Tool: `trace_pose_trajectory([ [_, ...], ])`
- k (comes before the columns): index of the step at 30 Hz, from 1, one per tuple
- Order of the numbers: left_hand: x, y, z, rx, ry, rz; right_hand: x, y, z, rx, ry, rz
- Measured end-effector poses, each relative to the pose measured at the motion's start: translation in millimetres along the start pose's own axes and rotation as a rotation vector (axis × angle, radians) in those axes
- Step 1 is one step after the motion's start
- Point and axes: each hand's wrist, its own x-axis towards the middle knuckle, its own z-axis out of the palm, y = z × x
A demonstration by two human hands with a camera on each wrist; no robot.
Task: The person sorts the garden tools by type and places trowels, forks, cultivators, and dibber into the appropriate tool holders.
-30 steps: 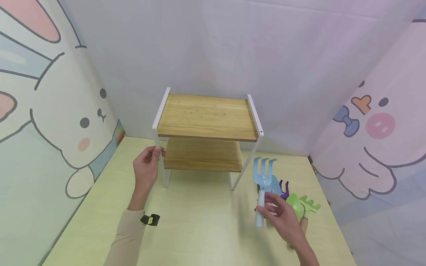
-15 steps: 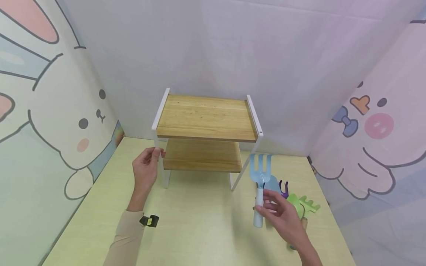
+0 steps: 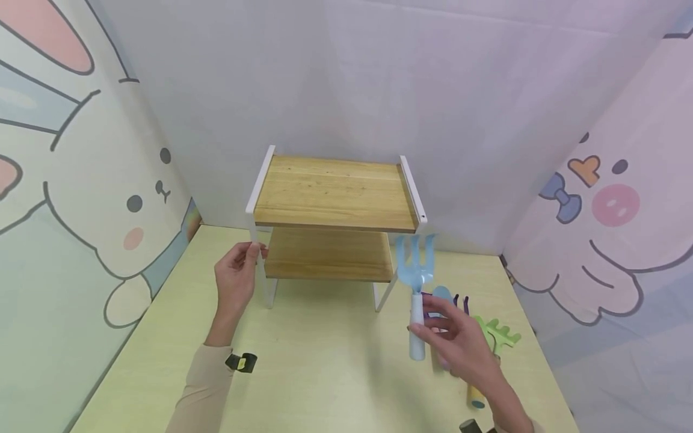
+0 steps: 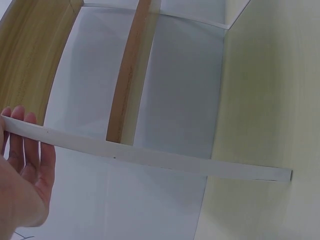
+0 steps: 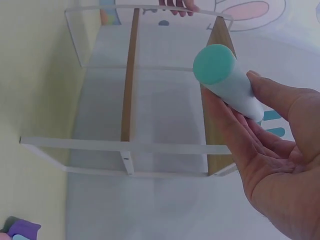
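Observation:
A two-tier wooden shelf (image 3: 335,192) with white metal side frames stands on the table. My left hand (image 3: 235,276) pinches its left front leg below the top board; in the left wrist view that white leg (image 4: 165,159) runs out from the fingers. My right hand (image 3: 460,343) holds a light blue garden hand fork (image 3: 415,273) by its handle, tines up, in front of the shelf's right leg. In the right wrist view the handle's green end (image 5: 214,64) faces the camera, pinched between thumb and fingers. The tines are mostly hidden there.
To the right, behind and beside my right hand, lie several garden tools: a green rake (image 3: 500,334), a purple pronged tool (image 3: 464,305), a light blue tool head (image 3: 442,293) and a yellow handle (image 3: 476,394). Cartoon-printed curtains (image 3: 346,78) enclose the table (image 3: 319,373).
My right hand has moved up and left with the hand fork, bringing the tines over the shelf's right leg in the head view. My left hand stays on the left leg.

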Motion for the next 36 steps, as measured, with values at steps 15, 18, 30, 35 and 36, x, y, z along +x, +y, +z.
trace_pose_trajectory([
  [15,-0.8,2.4,0.4,-0.003,0.012,-0.003,29.5,-23,5,-0.026,-0.045,-0.134],
  [18,-1.0,2.7,1.1,-0.008,0.017,-0.006,35.4,-27,6,-0.021,-0.066,-0.148],
  [30,-2.3,2.1,0.9,0.003,0.016,-0.009,63.1,-47,10,0.019,-0.125,-0.106],
  [35,-1.8,0.3,1.1,-0.001,0.016,0.002,73.5,-56,10,0.049,-0.144,-0.045],
  [36,-1.8,0.4,1.2,-0.001,0.016,0.002,75.5,-57,10,0.046,-0.146,-0.039],
])
